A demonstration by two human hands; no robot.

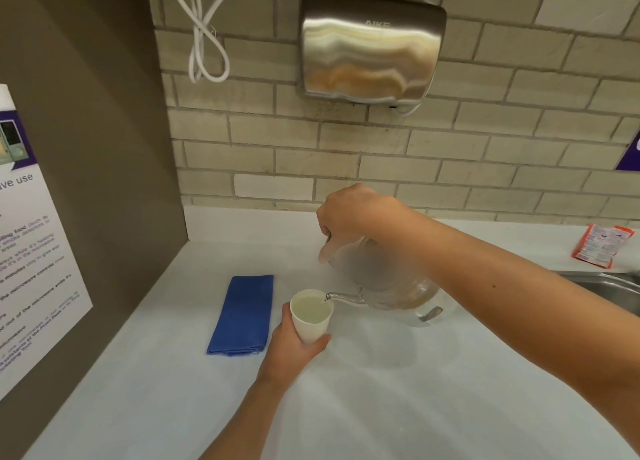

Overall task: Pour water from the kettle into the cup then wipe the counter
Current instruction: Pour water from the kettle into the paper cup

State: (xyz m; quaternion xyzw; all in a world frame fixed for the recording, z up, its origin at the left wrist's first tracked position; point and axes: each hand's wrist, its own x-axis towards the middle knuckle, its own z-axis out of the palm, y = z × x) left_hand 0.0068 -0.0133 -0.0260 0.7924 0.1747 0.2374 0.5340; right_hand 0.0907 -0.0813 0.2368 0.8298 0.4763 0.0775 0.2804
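Your right hand [349, 217] is clenched around the handle of the glass kettle [391, 283], tilted so its metal spout [346, 296] sits right at the rim of the cup [311, 315]. Kettle body is partly blurred, so you can't tell how much water is left in it; it sits just right of the cup, lifted over the counter [381, 390]. Your left hand [294, 347] is grasping the cup from below and the near side, fingers wrapped round the lower wall, cup leaning slightly toward the spout. Cup is white and paper-like, with pale liquid inside well up toward the rim. Folded blue cloth [242, 315] lies flat on the counter just left of the cup, not touching it or your hand. Far right of the cup: an orange-and-white packet [602, 244] on the counter and the corner of a steel sink [609, 289]. On the brick wall behind and above the cup hangs a steel hand dryer [370, 47], white cable [207, 43] looped to its left. Printed notice [31, 251] on the side panel well left of the cup.
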